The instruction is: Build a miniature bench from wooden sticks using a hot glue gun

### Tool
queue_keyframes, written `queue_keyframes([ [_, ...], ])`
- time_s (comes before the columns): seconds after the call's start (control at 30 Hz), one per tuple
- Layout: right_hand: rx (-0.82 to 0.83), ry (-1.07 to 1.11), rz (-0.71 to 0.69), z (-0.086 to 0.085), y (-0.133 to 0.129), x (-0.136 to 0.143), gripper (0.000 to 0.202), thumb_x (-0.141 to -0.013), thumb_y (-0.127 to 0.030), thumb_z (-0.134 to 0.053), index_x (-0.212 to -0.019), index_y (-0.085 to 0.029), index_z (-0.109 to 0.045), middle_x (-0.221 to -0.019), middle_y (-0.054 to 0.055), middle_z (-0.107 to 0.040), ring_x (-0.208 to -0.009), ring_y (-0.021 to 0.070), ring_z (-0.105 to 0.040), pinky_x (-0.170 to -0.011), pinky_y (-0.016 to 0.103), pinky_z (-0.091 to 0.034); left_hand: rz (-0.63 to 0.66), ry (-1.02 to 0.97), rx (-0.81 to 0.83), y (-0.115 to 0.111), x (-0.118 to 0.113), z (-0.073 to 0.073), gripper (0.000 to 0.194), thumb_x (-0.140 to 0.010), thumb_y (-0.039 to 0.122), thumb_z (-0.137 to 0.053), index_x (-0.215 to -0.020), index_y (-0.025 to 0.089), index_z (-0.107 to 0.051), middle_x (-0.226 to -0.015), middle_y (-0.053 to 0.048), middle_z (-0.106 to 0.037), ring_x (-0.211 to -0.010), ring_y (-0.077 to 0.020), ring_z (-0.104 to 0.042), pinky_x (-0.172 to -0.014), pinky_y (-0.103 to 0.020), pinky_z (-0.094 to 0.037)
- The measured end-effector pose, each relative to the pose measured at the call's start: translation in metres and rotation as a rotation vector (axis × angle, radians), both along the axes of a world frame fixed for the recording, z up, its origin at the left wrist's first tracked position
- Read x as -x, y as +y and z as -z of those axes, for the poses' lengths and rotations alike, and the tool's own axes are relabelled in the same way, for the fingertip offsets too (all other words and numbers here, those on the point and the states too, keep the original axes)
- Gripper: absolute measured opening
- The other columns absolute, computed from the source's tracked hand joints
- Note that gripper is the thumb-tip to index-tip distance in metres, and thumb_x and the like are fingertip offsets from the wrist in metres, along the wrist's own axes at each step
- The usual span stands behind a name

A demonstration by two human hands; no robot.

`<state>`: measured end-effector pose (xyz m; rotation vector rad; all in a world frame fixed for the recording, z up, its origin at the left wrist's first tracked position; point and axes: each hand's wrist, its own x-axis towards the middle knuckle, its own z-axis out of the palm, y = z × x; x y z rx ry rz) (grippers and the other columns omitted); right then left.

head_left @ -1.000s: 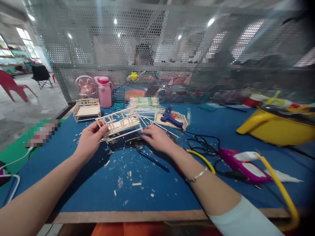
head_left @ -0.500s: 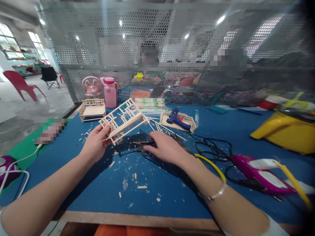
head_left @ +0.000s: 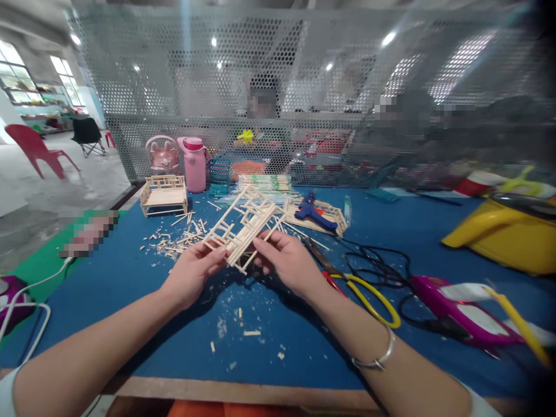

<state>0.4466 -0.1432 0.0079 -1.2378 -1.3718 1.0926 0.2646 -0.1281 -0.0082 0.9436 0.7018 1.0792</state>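
A miniature bench made of thin wooden sticks [head_left: 249,225] is held tilted above the blue table, between both hands. My left hand [head_left: 193,271] is closed on its lower left corner, thumb on top. On its right side, my right hand [head_left: 286,260] pinches a rail near the lower edge; some fingertips are hidden behind the sticks. Beneath the hands lies a dark tool, mostly covered. Beside my right wrist are yellow handles of a cutting tool [head_left: 388,318]. Small wooden offcuts [head_left: 176,243] lie scattered left of the bench.
Another stick bench [head_left: 164,200] stands at the back left near a pink bottle [head_left: 195,168]. A blue glue gun [head_left: 317,215] rests on a third stick piece. Black cables, a purple device [head_left: 464,313] and a yellow container [head_left: 504,231] occupy the right. A perforated screen [head_left: 195,87] borders the back.
My right hand has left the dark tool on the table and taken hold of the bench. My left hand has brought the bench right and slightly down, uncovering the offcut pile.
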Motion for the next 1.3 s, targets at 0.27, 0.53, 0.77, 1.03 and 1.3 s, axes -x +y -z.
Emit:
queue_keyframes([
  [0.27,-0.002,0.112,-0.1,-0.005,0.01,0.003,0.038,-0.067,-0.052,-0.069,-0.077,-0.017,-0.055,-0.064,-0.002,-0.062,-0.055,0.0082,-0.06,-0.052,0.02,-0.049,-0.052,0.167,0.048,0.007,0.012,-0.005,0.041,-0.066,0.051,-0.071,-0.088,0.018,-0.06,-0.08,0.001,-0.062,-0.054,-0.0057,-0.057,-0.055,-0.02,-0.049],
  [0.53,-0.066,-0.021,-0.078,0.001,0.022,0.001,0.034,-0.076,-0.051,-0.056,-0.081,-0.018,-0.056,-0.076,0.003,-0.066,-0.067,0.0126,-0.062,-0.061,0.026,-0.049,-0.196,0.23,-0.24,0.032,0.006,-0.019,0.036,-0.06,0.045,-0.075,-0.077,0.017,-0.062,-0.076,0.001,-0.063,-0.068,-0.0105,-0.058,-0.06,-0.022,-0.05],
  [0.77,-0.134,-1.044,0.013,-0.004,-0.002,-0.018,0.022,-0.079,-0.034,-0.057,-0.063,-0.019,-0.053,-0.06,0.001,-0.059,-0.057,0.0133,-0.051,-0.053,0.025,-0.029,-0.316,0.55,-0.453,0.067,0.002,-0.007,0.03,-0.071,0.039,-0.065,-0.086,0.014,-0.071,-0.064,0.001,-0.063,-0.055,-0.0098,-0.05,-0.058,-0.023,-0.043],
  [1.03,0.096,-1.379,-0.13,-0.016,-0.017,-0.025,0.029,-0.07,-0.049,-0.065,-0.071,-0.021,-0.057,-0.07,0.005,-0.065,-0.065,0.0212,-0.059,-0.049,0.026,-0.023,-0.47,0.763,-0.584,0.077,0.014,0.009,0.02,-0.071,0.031,-0.063,-0.08,0.017,-0.074,-0.073,-0.003,-0.071,-0.07,-0.0182,-0.06,-0.071,-0.027,-0.044],
  [1.3,0.021,-1.331,-0.291,-0.018,-0.023,-0.027,0.011,-0.079,-0.025,-0.055,-0.068,-0.021,-0.055,-0.067,0.003,-0.063,-0.06,0.0162,-0.054,-0.051,0.025,-0.025,-0.502,0.778,-0.559,0.085,0.021,0.016,0.034,-0.073,0.034,-0.061,-0.1,0.015,-0.066,-0.083,-0.004,-0.066,-0.065,-0.0148,-0.054,-0.066,-0.026,-0.043],
])
